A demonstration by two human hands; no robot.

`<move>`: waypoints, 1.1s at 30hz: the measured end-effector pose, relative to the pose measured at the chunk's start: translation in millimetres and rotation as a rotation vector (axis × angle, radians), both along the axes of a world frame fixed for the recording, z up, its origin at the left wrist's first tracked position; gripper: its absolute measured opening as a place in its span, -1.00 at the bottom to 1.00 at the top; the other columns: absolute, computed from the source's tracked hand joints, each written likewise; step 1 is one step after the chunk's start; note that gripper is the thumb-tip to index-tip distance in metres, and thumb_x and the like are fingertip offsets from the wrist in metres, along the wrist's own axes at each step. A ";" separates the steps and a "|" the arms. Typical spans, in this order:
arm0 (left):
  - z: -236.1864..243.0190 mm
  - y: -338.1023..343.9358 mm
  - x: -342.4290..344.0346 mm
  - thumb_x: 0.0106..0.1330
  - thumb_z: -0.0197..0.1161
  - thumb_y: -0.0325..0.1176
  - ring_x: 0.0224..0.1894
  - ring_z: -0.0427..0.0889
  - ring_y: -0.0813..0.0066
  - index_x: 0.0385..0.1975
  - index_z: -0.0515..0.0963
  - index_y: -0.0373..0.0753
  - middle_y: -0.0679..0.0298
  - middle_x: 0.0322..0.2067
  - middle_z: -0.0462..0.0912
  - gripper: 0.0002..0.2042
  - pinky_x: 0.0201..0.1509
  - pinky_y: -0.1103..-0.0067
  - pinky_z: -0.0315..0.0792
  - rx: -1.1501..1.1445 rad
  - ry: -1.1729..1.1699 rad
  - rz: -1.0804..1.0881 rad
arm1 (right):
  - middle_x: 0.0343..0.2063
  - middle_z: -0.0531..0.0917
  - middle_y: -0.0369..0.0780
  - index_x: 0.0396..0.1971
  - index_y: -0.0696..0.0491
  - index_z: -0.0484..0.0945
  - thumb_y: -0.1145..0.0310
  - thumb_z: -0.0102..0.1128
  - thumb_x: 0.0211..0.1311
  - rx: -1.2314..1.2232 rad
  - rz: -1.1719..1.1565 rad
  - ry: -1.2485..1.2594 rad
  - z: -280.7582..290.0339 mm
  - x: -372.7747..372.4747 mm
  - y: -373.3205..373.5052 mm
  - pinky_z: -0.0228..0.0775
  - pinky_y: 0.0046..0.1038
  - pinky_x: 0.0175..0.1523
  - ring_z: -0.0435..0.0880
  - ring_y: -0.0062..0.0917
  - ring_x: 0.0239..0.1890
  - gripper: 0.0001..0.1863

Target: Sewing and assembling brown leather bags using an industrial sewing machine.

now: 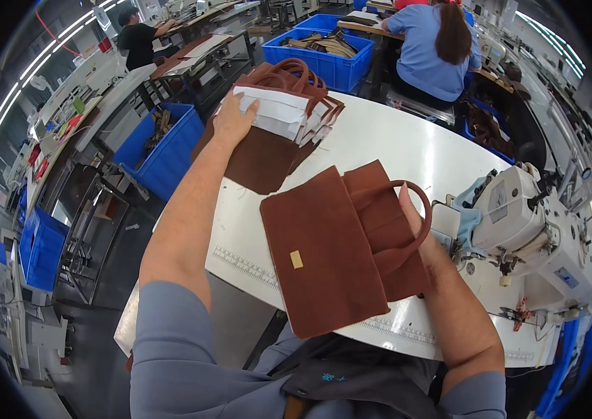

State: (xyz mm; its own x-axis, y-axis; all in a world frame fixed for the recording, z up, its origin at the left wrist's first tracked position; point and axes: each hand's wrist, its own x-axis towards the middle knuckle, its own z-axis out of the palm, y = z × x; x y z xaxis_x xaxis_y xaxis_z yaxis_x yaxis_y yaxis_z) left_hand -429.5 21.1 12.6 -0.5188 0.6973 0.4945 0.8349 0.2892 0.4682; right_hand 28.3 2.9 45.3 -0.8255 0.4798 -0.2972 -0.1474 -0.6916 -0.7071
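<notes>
- Two hands work apart: our right hand (412, 209) grips the brown bag (320, 258), centre frame, thumb showing, its other fingers hidden.
- Our left hand (234, 127) rests on the white paper (278, 115) in the brown stack (257, 157), upper centre; whether its fingers pinch, we cannot tell.
- We judge this as sorting pieces on the bench (379, 133); next seems to need steadying the stack.
- We see small blue lettering (328, 377) lower centre and ruler marks (247, 269) along the bench.

Left arm (183, 227) stretched forward, left hand (234, 127) foremost — right arm (465, 311) bent, right hand (410, 209) partly hidden.
</notes>
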 end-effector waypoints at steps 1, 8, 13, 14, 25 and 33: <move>12.3 23.5 16.9 0.34 0.21 0.22 0.43 0.36 0.12 0.29 0.47 -0.26 0.05 0.40 0.38 -0.28 0.44 0.07 0.22 -0.003 -0.004 -0.029 | 0.27 0.51 -0.05 0.36 0.10 0.35 -0.34 -0.23 0.49 0.030 0.030 0.067 -12.8 4.4 9.8 0.53 -0.22 0.30 0.57 -0.22 0.27 -0.18; 51.4 126.5 37.6 0.32 -0.02 0.47 0.59 0.04 0.17 0.42 0.35 -0.04 0.17 0.51 0.21 -0.16 0.57 -0.07 -0.19 -0.077 0.357 -0.113 | 0.36 0.42 -0.04 0.44 0.12 0.24 -0.33 -0.38 0.52 0.103 0.123 0.101 -19.1 -1.3 15.0 0.41 -0.17 0.41 0.48 -0.22 0.36 -0.14; 62.8 147.4 51.7 0.26 0.05 0.45 0.42 0.36 0.12 0.33 0.45 0.13 0.17 0.35 0.45 -0.26 0.47 0.09 0.17 -0.355 0.100 -0.104 | 0.36 0.42 -0.04 0.44 0.14 0.22 -0.34 -0.41 0.51 0.141 0.106 0.061 -18.5 3.3 13.7 0.39 -0.19 0.42 0.47 -0.22 0.37 -0.12; 65.2 147.3 53.3 0.26 0.07 0.42 0.37 0.43 0.10 0.30 0.47 0.11 0.17 0.31 0.49 -0.29 0.43 0.13 0.25 -0.421 0.095 -0.093 | 0.36 0.42 -0.04 0.44 0.15 0.22 -0.34 -0.41 0.51 0.137 0.105 0.063 -18.7 3.8 12.9 0.39 -0.19 0.43 0.47 -0.22 0.37 -0.12; 61.0 60.5 64.1 0.21 0.16 0.33 0.33 0.46 0.17 0.15 0.57 0.15 0.24 0.21 0.55 -0.41 0.37 0.04 0.20 -0.370 0.031 0.119 | 0.33 0.46 -0.03 0.41 0.17 0.27 -0.39 -0.29 0.46 0.196 0.186 0.007 -16.8 6.2 18.7 0.43 -0.24 0.38 0.51 -0.23 0.34 -0.08; 41.1 -31.7 41.9 0.35 0.18 0.24 0.48 0.24 0.18 0.32 0.48 0.06 0.17 0.39 0.38 -0.39 0.50 -0.10 -0.06 0.141 0.228 0.191 | 0.30 0.49 -0.05 0.38 0.18 0.30 -0.34 -0.20 0.48 0.277 0.187 0.016 -17.0 15.6 10.9 0.45 -0.28 0.35 0.53 -0.28 0.30 -0.13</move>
State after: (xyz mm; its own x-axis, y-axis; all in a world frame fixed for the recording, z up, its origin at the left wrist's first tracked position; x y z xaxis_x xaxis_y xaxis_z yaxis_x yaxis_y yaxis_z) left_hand -387.7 -10.6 53.7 -0.4984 0.5147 0.6976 0.8599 0.3961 0.3220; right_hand 43.9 13.9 28.3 -0.9105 0.3800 -0.1629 -0.0484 -0.4893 -0.8708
